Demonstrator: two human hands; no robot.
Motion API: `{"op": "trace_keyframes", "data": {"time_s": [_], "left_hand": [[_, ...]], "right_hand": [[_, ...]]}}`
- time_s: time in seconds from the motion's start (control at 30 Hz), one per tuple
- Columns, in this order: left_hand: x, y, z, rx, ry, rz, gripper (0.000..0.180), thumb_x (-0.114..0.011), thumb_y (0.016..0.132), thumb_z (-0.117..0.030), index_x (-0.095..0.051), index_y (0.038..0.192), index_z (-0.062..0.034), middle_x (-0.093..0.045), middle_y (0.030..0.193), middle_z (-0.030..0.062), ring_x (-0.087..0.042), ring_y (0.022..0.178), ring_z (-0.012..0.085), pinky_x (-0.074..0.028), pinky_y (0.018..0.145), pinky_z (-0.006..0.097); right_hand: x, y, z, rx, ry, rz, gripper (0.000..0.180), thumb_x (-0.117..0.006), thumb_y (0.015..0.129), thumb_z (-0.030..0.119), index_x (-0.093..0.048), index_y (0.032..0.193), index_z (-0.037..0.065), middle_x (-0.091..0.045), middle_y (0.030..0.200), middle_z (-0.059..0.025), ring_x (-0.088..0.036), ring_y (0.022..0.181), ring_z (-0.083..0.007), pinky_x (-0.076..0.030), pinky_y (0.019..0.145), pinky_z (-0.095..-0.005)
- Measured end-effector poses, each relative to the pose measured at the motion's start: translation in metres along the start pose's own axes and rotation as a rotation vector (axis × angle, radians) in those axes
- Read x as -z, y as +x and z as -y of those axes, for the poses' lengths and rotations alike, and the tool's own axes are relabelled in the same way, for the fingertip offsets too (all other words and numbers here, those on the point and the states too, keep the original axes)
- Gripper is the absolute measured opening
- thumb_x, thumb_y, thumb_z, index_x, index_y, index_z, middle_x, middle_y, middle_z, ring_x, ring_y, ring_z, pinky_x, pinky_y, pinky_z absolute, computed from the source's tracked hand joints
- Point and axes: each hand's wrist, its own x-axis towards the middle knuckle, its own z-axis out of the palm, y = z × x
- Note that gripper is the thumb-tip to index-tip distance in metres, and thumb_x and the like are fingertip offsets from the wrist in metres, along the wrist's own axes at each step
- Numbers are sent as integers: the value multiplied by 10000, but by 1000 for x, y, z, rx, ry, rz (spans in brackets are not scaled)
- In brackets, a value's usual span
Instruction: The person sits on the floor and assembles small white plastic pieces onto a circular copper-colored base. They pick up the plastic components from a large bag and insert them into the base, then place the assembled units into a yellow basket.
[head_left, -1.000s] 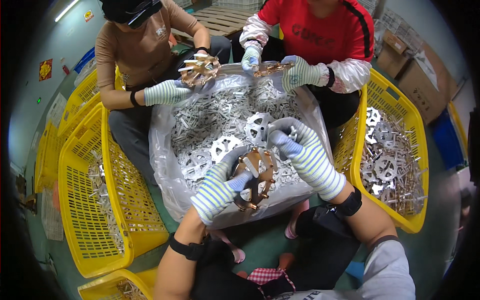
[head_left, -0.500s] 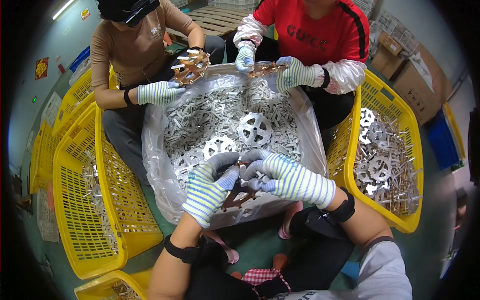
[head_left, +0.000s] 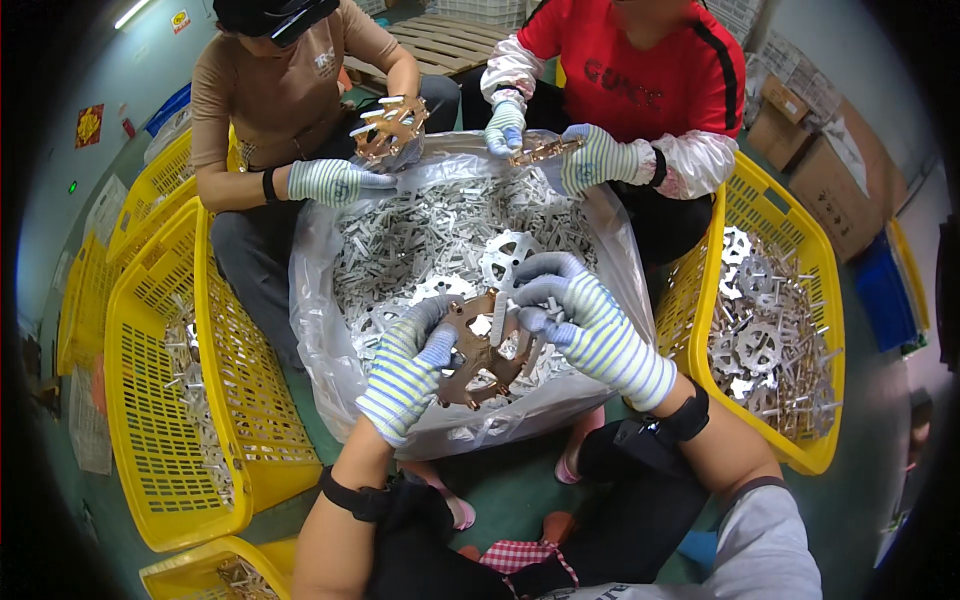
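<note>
My left hand [head_left: 410,365], in a striped work glove, grips the left rim of a copper-coloured round metal disc [head_left: 478,352] with holes and radial slots. My right hand [head_left: 570,310], gloved the same way, pinches a flat silver metal strip [head_left: 503,318] standing in the disc's upper right side. I hold both over a plastic-lined bin [head_left: 320,330] heaped with silver metal strips and star-shaped discs [head_left: 510,255].
Two people sit across the bin, each with gloved hands on a copper disc [head_left: 388,128] or a strip [head_left: 540,152]. Yellow mesh baskets stand at the left [head_left: 150,420] and right [head_left: 770,200], both holding finished spiked discs. Cardboard boxes [head_left: 830,180] are at the far right.
The disc sank low and came back up a little. My right hand shifted from the disc's upper rim to pinching a silver strip set into it.
</note>
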Motion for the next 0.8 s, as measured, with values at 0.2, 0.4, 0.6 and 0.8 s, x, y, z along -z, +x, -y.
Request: {"op": "trace_keyframes", "data": {"time_s": [0.2,0.4,0.6,0.8], "left_hand": [[-8,-3,6,-164,74,-4,416,-535,898,-151,-524,1279,18,-606,1062,94,-583,849,114,-517,730,259],[-21,-12,-6,-174,127,35,451,-515,878,-122,-511,1311,7,-588,1039,63,-558,877,98,-489,807,247],[-28,-14,-5,-222,134,-41,395,-595,853,-87,-563,1228,33,-653,1028,144,-624,942,177,-498,862,310],[-32,-18,-7,-193,200,-153,416,-747,802,-189,-604,1124,32,-664,921,92,-623,805,129,-519,730,276]], "right_hand": [[-22,-9,22,-179,159,-15,210,-648,894,197,-677,1027,37,-506,684,-9,-453,611,-94,-409,603,-269],[-28,-5,26,-238,164,-47,211,-637,908,208,-680,1042,50,-423,545,37,-364,525,-47,-322,489,-273],[-28,-8,18,-324,320,19,271,-639,923,231,-650,1114,40,-441,607,91,-357,546,-20,-318,494,-229],[-32,-14,14,-400,599,114,300,-619,940,230,-615,1142,8,-545,745,68,-421,669,-7,-379,590,-193]]}}
